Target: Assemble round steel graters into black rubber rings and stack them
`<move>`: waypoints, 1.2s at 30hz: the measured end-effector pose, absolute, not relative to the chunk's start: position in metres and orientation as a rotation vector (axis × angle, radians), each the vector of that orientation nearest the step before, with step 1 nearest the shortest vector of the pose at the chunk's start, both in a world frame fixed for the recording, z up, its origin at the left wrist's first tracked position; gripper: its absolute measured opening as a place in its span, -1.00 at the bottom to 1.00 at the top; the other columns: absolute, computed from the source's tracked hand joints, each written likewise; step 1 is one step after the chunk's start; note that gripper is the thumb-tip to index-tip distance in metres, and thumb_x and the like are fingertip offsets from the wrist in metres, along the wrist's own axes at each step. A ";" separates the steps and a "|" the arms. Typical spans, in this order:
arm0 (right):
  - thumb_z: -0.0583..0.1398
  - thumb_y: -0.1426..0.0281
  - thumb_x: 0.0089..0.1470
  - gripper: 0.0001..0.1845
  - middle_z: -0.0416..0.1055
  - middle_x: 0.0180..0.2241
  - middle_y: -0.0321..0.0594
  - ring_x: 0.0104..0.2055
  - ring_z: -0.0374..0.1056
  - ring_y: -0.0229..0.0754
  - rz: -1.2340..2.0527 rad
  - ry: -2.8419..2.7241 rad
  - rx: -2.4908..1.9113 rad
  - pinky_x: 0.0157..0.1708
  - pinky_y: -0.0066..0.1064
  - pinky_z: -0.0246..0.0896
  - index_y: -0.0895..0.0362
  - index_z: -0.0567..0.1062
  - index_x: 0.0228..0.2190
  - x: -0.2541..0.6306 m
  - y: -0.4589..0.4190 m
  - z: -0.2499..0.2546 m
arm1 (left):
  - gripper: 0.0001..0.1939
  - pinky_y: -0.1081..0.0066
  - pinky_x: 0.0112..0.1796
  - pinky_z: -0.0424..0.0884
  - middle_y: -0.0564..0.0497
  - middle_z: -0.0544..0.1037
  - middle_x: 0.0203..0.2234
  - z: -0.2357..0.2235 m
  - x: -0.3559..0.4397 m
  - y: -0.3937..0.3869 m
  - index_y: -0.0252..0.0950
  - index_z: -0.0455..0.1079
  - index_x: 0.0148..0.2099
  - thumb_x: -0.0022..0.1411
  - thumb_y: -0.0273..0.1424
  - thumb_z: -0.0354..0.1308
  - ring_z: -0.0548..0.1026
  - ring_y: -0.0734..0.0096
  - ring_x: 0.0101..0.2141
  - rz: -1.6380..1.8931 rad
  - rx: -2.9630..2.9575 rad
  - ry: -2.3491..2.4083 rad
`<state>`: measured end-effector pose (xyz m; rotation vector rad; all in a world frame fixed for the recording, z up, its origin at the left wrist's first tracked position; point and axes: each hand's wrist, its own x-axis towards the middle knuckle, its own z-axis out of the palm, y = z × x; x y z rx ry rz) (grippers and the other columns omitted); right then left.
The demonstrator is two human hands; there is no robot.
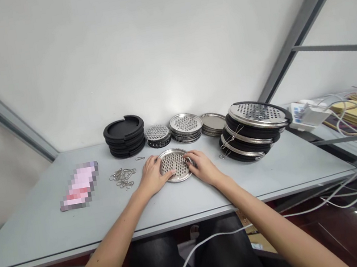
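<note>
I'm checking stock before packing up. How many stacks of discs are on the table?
5. From left: black notched rings, a small perforated stack, a perforated steel stack, plain steel dishes, and a large leaning black-and-steel pile. None seems hidden.

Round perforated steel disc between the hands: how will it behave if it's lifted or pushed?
The round perforated steel disc looks thin and stiff, so it's probably light and won't flex much. Its raised holes may feel rough under the left hand and right hand. Lying flat on the pale grey table, it should slide rather than roll.
</note>
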<state>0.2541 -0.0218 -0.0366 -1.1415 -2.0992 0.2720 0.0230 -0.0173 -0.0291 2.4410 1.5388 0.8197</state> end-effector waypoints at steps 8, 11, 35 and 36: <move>0.08 0.44 0.19 -0.71 0.39 -0.05 -0.04 0.01 0.30 -0.04 0.270 -2.113 -1.148 0.06 -0.09 0.23 0.13 0.43 -0.06 0.254 -0.022 -0.037 | -0.49 0.03 0.13 0.19 -0.21 0.40 -0.01 -0.026 0.025 -0.019 -0.31 0.35 0.08 0.18 -0.14 0.23 0.26 -0.03 0.12 0.798 2.438 1.515; 0.03 0.40 0.25 -0.70 0.38 -0.05 0.00 0.00 0.29 -0.03 0.240 -2.125 -1.178 0.05 -0.09 0.24 0.16 0.41 -0.03 0.253 -0.022 -0.037 | -0.51 0.02 0.15 0.17 -0.21 0.39 0.02 -0.025 0.026 -0.019 -0.30 0.34 0.10 0.20 -0.17 0.22 0.23 -0.05 0.16 0.789 2.431 1.495; 0.02 0.44 0.20 -0.66 0.33 0.00 0.01 0.05 0.25 -0.04 0.186 -2.087 -1.385 0.10 -0.19 0.19 0.20 0.44 -0.04 0.249 -0.026 -0.030 | -0.55 0.08 0.11 0.23 -0.19 0.42 -0.01 -0.024 0.028 -0.020 -0.34 0.37 0.01 0.19 -0.14 0.21 0.32 0.02 0.07 0.778 2.430 1.553; 0.02 0.44 0.20 -0.66 0.33 -0.01 0.01 0.05 0.25 -0.04 0.186 -2.085 -1.393 0.10 -0.20 0.19 0.20 0.44 -0.04 0.249 -0.026 -0.030 | -0.55 0.09 0.11 0.24 -0.19 0.42 -0.02 -0.024 0.028 -0.019 -0.33 0.37 0.01 0.19 -0.14 0.21 0.33 0.03 0.07 0.785 2.431 1.551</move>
